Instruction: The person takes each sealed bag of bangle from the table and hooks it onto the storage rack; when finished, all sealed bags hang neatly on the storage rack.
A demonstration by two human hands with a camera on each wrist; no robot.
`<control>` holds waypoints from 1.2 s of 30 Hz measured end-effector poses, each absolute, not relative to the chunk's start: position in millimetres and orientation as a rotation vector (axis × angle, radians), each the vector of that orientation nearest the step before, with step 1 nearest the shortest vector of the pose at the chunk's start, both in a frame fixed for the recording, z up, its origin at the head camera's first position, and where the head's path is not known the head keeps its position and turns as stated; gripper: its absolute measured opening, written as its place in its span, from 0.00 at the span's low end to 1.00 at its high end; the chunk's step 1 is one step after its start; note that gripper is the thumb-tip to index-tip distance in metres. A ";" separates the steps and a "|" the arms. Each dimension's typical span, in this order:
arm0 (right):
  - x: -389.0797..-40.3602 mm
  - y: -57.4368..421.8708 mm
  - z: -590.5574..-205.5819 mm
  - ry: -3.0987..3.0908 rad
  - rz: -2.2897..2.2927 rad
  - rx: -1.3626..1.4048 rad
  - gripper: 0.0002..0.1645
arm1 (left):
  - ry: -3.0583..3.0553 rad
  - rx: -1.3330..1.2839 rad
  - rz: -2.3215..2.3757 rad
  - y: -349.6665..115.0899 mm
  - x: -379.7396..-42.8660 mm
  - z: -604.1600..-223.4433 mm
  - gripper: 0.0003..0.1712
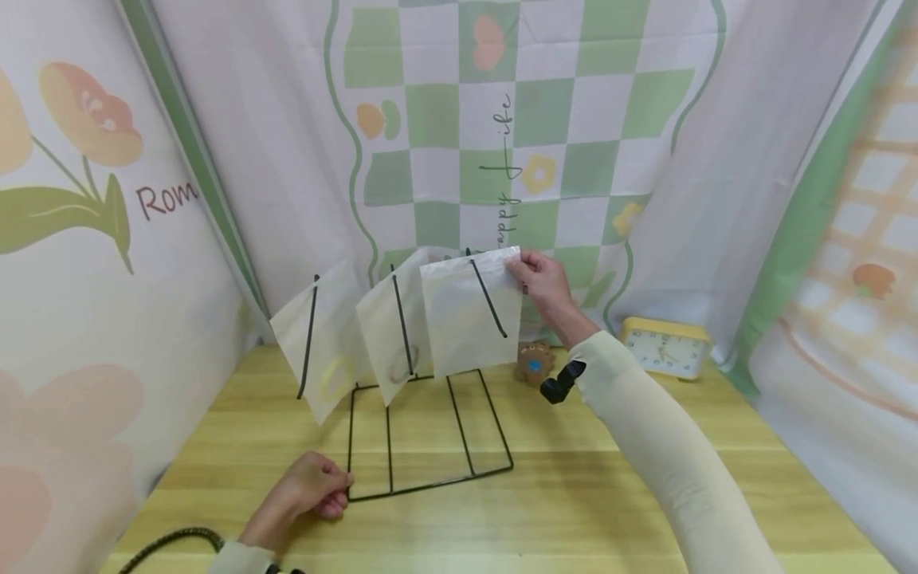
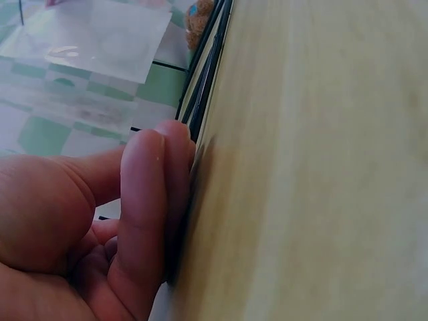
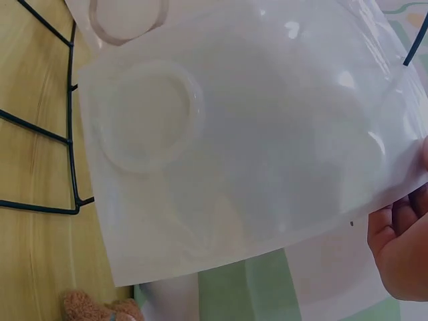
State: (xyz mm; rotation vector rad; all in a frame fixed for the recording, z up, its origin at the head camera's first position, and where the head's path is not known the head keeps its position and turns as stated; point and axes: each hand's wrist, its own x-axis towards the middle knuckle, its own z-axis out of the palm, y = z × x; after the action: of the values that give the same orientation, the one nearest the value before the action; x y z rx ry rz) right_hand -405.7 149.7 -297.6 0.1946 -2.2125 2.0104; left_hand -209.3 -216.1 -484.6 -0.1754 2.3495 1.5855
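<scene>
A black wire rack (image 1: 433, 485) stands on the table, its base flat and thin rods rising at the back. Three translucent plastic bags hang on those rods. The left bag (image 1: 308, 319) has a yellow ring inside, and the middle bag (image 1: 380, 319) a brownish one. My right hand (image 1: 548, 287) pinches the top right corner of the right bag (image 1: 466, 319); in the right wrist view a pale bangle-like ring (image 3: 195, 107) shows through its plastic. At the rack's front left corner, my left hand (image 1: 311, 485) grips the wire between thumb and fingers, seen close in the left wrist view.
Behind the right bag sits a brown plush toy (image 1: 535, 363). A yellow alarm clock (image 1: 665, 347) stands at the table's back right. A dark braided cord (image 1: 172, 536) lies at the front left. Printed curtains (image 1: 531, 119) hang behind the wooden table (image 1: 610, 494).
</scene>
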 end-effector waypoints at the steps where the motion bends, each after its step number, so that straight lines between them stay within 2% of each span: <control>1: -406.1 149.6 -297.8 -2.205 2.019 0.196 0.16 | 2.349 -0.176 1.586 -216.0 -209.1 -484.5 0.10; 5: -407.4 148.7 -298.1 -2.177 2.049 0.196 0.15 | 2.349 -0.178 1.590 -216.1 -208.9 -485.1 0.10; 25: -394.4 156.1 -300.5 -2.052 2.082 0.286 0.28 | 2.346 -0.174 1.596 -216.6 -208.4 -484.5 0.10; 30: -380.1 169.1 -302.9 -2.032 1.996 0.313 0.30 | 2.347 -0.173 1.584 -218.1 -207.7 -485.0 0.10; 36: -349.8 202.9 -314.7 -2.251 1.640 0.438 0.30 | 2.325 -0.130 1.595 -220.5 -209.3 -486.5 0.11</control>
State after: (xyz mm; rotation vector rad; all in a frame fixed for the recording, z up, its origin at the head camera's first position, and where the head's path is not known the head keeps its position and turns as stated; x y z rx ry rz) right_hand -349.8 202.9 -314.7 0.4384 -2.2511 1.6399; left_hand -209.3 -220.5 -486.5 -0.1301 2.3249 1.5948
